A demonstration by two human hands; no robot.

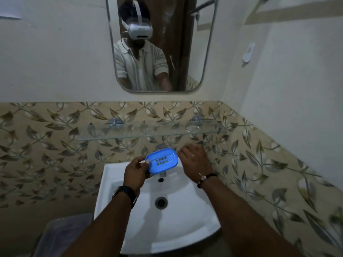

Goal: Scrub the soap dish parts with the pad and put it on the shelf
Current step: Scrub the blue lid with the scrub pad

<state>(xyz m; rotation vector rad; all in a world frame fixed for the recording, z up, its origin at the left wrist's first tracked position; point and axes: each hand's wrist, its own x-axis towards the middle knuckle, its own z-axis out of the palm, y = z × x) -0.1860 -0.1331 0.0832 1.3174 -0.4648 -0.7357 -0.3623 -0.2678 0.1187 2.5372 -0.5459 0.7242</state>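
- Nearest me, both forearms reach in over the front rim of the sink [185, 216], a watch on the left wrist and beads on the right.
- Above the sink's back edge, the left hand [136, 171] pinches the blue soap dish [163, 161] by its near-left end, thumb on the rim. The holed face tilts up towards me.
- The right hand [194, 160] is just right of the dish, above the sink's back right corner, knuckles up and fingers bent away. I cannot tell whether it holds anything, and I see no pad.
- My judgement: find the pad first. Then keep the dish over the sink so drips fall in, grip the end firmly, and work the holes and rim.
- The glass shelf [148, 133] runs along the wall above the sink.
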